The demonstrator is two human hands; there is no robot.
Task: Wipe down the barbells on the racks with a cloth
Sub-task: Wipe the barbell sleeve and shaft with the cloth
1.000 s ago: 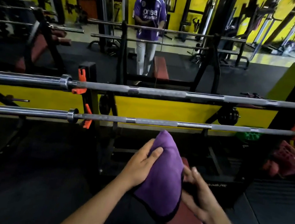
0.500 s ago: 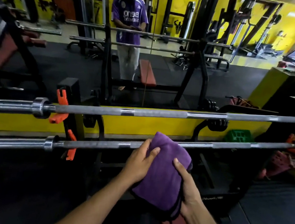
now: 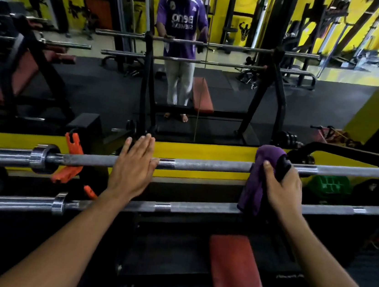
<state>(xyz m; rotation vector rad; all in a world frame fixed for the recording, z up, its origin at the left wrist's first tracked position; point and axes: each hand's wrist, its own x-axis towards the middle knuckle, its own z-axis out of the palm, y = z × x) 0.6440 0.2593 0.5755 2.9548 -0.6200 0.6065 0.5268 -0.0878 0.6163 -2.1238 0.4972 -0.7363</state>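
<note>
Two steel barbells lie across a black rack in front of me. The upper barbell [image 3: 205, 164] runs left to right at hand height; the lower barbell [image 3: 187, 208] sits nearer and below it. My left hand [image 3: 133, 167] lies flat on the upper bar with its fingers straight. My right hand [image 3: 282, 189] grips a purple cloth [image 3: 257, 175] that is draped over the upper bar and hangs down to the lower one. The cloth hides the bar under it.
Orange rack hooks [image 3: 69, 159] hold the bars at the left. A red bench pad [image 3: 237, 273] lies below between my arms. A wall mirror [image 3: 119, 82] ahead reflects a person, racks and a bench. A green crate [image 3: 327, 185] sits at the right.
Both hands held the cloth in front of the bars before. Now my left hand has let go and moved left onto the upper bar; my right hand has carried the cloth onto that bar.
</note>
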